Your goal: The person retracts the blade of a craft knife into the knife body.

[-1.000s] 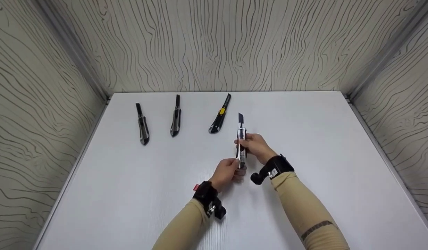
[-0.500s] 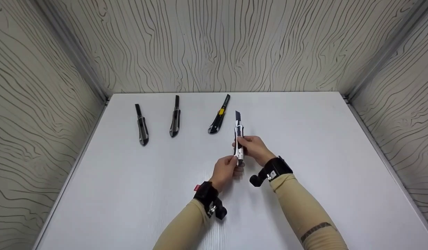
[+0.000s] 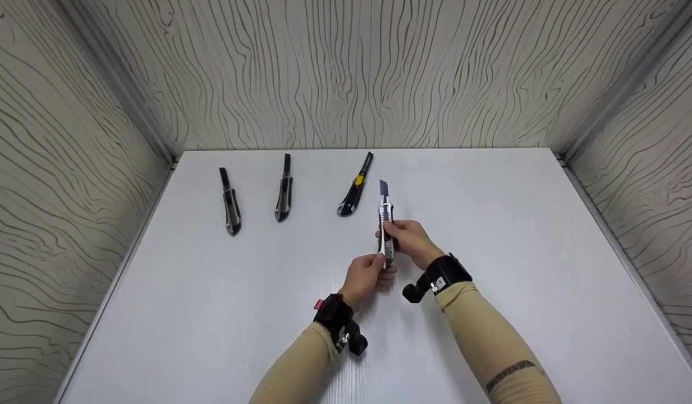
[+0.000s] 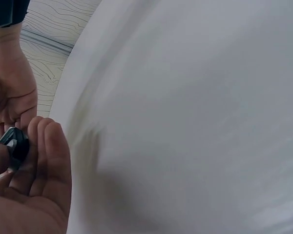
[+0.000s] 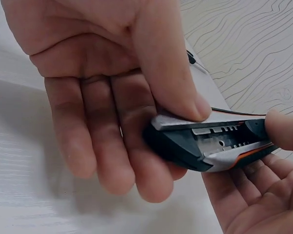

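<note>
In the head view a silver-and-black utility knife [image 3: 385,213] is held above the table between both hands, its blade [image 3: 384,189] extended and pointing away. My right hand [image 3: 414,240] grips the middle of the handle, with the thumb on the dark slider [image 5: 256,128], as the right wrist view shows. The left hand [image 3: 365,277] pinches the dark tail end, thumb on top and fingers beneath. Orange trim runs along the handle's side. Only the dark tail [image 4: 18,146] appears in the left wrist view, partly hidden by fingers.
Three more utility knives lie on the white table [image 3: 211,314], blade ends away from me: a grey-black one [image 3: 232,207] at left, a similar one [image 3: 284,193] beside it, and a black one with a yellow slider [image 3: 354,188] nearest the hands. Patterned walls [image 3: 334,73] enclose the table.
Both hands and the knife have shifted slightly left, and the blade's tilt has changed a little. The grips look the same. The three knives on the table have stayed put.
</note>
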The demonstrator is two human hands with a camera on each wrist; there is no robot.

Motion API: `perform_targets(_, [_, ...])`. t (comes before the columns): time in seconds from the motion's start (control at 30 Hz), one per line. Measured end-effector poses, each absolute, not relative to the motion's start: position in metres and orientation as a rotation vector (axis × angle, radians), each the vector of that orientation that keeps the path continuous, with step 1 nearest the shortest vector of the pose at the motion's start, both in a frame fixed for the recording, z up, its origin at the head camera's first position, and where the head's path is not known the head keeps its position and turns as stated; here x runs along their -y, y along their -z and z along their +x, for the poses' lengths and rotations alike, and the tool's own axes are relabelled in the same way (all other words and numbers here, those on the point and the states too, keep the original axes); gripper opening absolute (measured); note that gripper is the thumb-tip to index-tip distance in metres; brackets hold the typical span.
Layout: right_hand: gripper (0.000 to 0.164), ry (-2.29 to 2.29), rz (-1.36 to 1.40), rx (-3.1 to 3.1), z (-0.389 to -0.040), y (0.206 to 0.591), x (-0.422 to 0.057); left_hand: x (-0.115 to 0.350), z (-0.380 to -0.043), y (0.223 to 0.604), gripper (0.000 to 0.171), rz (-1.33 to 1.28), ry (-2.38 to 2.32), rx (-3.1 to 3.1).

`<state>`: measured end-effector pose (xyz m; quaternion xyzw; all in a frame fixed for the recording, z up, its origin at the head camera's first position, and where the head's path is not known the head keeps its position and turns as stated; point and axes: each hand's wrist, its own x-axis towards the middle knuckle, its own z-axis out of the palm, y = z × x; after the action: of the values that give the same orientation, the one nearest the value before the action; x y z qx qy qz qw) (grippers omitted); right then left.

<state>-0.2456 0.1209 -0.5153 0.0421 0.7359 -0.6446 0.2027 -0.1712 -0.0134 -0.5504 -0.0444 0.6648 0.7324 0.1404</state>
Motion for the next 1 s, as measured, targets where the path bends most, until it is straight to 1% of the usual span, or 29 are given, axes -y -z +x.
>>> perform_targets(0.37, [0.038, 1.782, 0.153, -2.075, -0.246, 0.516, -0.122, 0.009, -0.174, 0.557, 0.034, -0.183, -2.108, -1.963])
perform_targets(0.5, [0.037, 1.787, 0.163, -2.077, -0.245, 0.515, -0.121, 0.01, -0.17, 0.548, 0.033, -0.163, -2.105, -1.986])
perform_targets(0.63, [0.037, 1.808, 0.143, -2.064, -0.245, 0.515, -0.122, 0.01, -0.168, 0.543, 0.033, -0.162, -2.094, -1.999])
perform_targets(0.8, [0.035, 1.836, 0.104, -2.038, -0.246, 0.518, -0.123, 0.01, -0.171, 0.55, 0.034, -0.163, -2.1, -1.997])
perform_targets(1.0, [0.031, 1.845, 0.073, -2.028, -0.245, 0.519, -0.123, 0.011, -0.17, 0.55, 0.034, -0.151, -2.102, -1.998])
